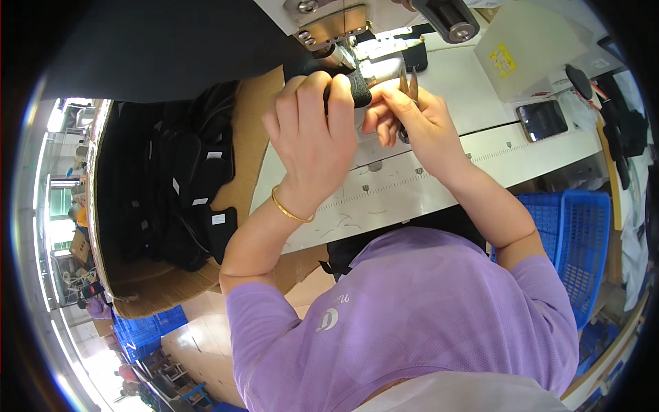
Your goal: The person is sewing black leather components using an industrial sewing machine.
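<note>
My left hand (312, 130), with a gold bangle at its wrist, is closed on a small black fabric piece (358, 89) by the sewing machine's needle area. The fabric sits at the end of the machine's narrow arm (384, 69), and part of it is hidden behind my fingers. A pair of metal thread snips (403, 84) is held in my right hand (425, 127), its blades pointing up toward the machine. My right thumb and forefinger reach close to the fabric's right edge; whether they pinch it I cannot tell. The sewing machine head (333, 27) hangs just above both hands.
A cardboard box (257, 123) full of black pieces with white labels (215, 155) stands at the left. The white table (384, 196) bears loose thread ends and a ruler scale. A phone (542, 121) lies at the right, with a blue crate (583, 240) below.
</note>
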`<act>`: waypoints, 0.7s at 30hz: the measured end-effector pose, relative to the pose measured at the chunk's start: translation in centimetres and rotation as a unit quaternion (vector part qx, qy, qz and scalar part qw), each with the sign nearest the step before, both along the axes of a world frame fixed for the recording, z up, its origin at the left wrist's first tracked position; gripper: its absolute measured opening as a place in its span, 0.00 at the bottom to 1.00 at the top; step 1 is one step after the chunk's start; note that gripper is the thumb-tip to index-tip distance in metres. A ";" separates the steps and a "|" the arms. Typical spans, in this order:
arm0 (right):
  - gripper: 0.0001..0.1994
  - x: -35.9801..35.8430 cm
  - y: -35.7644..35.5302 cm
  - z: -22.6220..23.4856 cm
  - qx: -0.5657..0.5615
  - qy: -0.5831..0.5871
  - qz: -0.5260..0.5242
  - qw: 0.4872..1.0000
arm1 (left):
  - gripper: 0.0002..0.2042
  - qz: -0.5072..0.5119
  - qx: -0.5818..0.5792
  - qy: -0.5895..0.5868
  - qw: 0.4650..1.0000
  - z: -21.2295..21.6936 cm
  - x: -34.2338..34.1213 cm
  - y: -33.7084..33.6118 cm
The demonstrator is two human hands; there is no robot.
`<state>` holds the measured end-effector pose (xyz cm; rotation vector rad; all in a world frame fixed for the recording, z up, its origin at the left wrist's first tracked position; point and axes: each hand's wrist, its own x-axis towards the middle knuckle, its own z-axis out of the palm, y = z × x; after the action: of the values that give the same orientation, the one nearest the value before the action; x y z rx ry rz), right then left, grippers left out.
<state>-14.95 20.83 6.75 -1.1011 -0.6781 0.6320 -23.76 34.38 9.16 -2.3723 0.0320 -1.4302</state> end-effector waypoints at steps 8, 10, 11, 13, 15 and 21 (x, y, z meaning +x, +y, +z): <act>0.17 -0.5 -1.5 1.0 -0.060 -0.012 0.130 0.990 | 0.14 -0.053 0.035 0.001 0.998 -0.5 0.4 2.3; 0.16 0.1 -2.5 0.0 -0.067 -0.093 0.105 0.988 | 0.14 -0.068 -0.204 0.106 0.971 0.2 -1.6 2.6; 0.15 0.0 -2.9 -0.5 -0.071 -0.176 0.082 0.978 | 0.14 -0.076 -0.426 0.202 0.878 0.5 -2.9 2.9; 0.13 0.2 -2.5 -1.8 -0.098 -0.317 -0.005 0.943 | 0.14 -0.160 -0.731 0.313 0.585 0.7 -3.7 5.1; 0.14 0.0 -2.1 -3.2 -0.130 -0.438 -0.080 0.886 | 0.16 -0.194 -0.782 0.359 0.472 0.3 -4.1 5.8; 0.12 0.1 -1.7 -3.6 -0.109 -0.465 0.019 0.878 | 0.17 -0.216 -0.800 0.412 0.380 -0.3 -4.4 4.9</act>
<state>-14.81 19.15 3.11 -1.6120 -1.4813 0.1657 -28.14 39.31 8.86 -4.5848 -0.9754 0.7127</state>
